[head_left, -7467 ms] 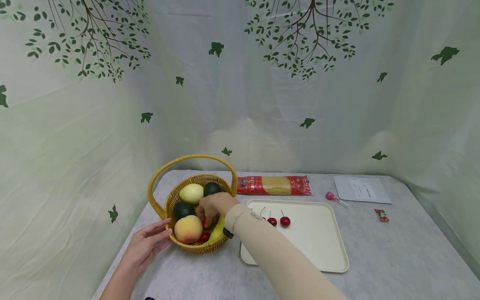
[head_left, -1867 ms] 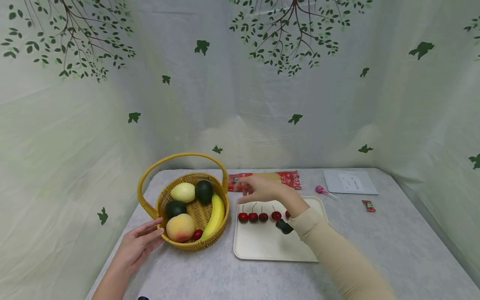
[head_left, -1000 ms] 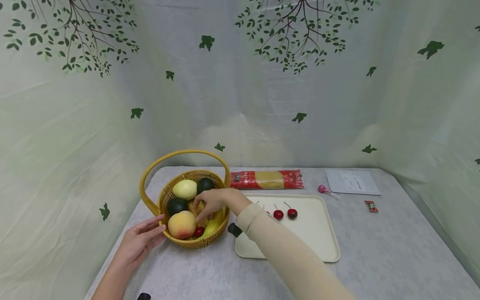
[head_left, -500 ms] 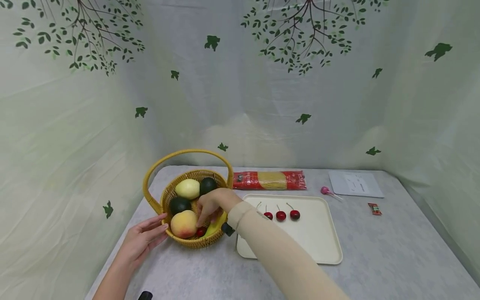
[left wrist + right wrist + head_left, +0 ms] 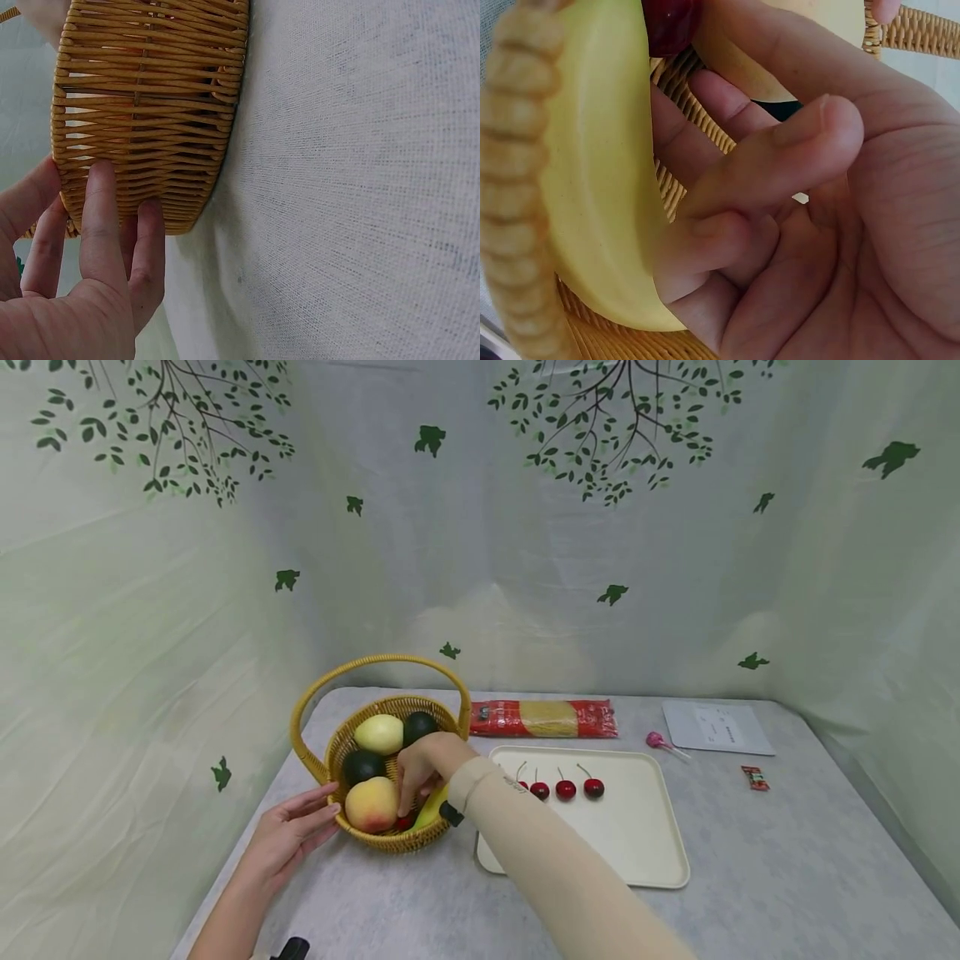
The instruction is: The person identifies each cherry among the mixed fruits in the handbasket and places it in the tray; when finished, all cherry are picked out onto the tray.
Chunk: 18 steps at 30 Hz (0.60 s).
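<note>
My left hand (image 5: 288, 831) rests its fingertips against the near left side of a wicker basket (image 5: 393, 842); the left wrist view shows its fingers (image 5: 101, 217) on the woven wall. My right hand (image 5: 427, 768) reaches down inside the basket, thumb and fingertips at a red cherry (image 5: 671, 26) between the peach (image 5: 371, 804) and the banana (image 5: 431, 807). It appears to pinch that cherry, though the far fingertip is hidden. Also in the basket lie a lemon (image 5: 379, 734) and two dark green avocado-like fruits, one (image 5: 363, 767) left and one (image 5: 419, 727) behind.
Right of the basket, a cream tray (image 5: 615, 852) bears several stemmed cherries (image 5: 566, 789) in a row, partly behind the right sleeve. Behind it lies a red noodle packet (image 5: 543, 718). Farther right are a lollipop (image 5: 656, 740), a grey notebook (image 5: 717, 727) and a small red wrapped candy (image 5: 755, 778).
My right hand has gone from above the tray, left into the basket, then lower onto the cherry. Several cherries came to lie on the tray since the earliest frame. My left hand stays at the basket.
</note>
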### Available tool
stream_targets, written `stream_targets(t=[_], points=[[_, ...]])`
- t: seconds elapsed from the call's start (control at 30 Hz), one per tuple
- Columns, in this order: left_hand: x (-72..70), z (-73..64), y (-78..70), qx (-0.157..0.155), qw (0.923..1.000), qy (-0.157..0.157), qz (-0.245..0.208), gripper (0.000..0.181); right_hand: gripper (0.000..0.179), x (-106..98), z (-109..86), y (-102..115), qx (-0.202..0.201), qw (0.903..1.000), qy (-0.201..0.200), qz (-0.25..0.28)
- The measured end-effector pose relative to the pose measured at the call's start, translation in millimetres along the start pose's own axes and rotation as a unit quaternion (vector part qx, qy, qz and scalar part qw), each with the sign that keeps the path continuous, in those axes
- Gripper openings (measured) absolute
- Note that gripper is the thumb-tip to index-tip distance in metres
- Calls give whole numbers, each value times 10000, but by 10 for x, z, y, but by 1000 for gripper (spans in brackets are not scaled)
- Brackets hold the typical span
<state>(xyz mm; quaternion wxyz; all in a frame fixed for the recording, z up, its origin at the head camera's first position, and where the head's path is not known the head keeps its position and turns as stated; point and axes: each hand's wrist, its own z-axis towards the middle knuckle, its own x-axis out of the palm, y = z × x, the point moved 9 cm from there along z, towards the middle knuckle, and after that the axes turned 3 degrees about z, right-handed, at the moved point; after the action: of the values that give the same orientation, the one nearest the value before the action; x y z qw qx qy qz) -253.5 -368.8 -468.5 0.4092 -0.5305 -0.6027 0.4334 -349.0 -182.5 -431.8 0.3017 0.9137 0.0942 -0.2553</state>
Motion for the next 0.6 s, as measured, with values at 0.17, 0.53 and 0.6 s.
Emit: stream_targets(t=[0.17, 0.53, 0.6], points=[[10, -1, -3, 22, 10000, -2, 42, 36, 37, 23, 16, 6, 136, 9996, 100, -226], [-11, -1, 49, -141, 9998, -80, 130, 40, 52, 47, 118, 36, 399, 9963, -56, -755], [-21, 3, 49, -146, 9997, -94, 143, 40, 53, 42, 124, 47, 437, 9949, -150, -894]])
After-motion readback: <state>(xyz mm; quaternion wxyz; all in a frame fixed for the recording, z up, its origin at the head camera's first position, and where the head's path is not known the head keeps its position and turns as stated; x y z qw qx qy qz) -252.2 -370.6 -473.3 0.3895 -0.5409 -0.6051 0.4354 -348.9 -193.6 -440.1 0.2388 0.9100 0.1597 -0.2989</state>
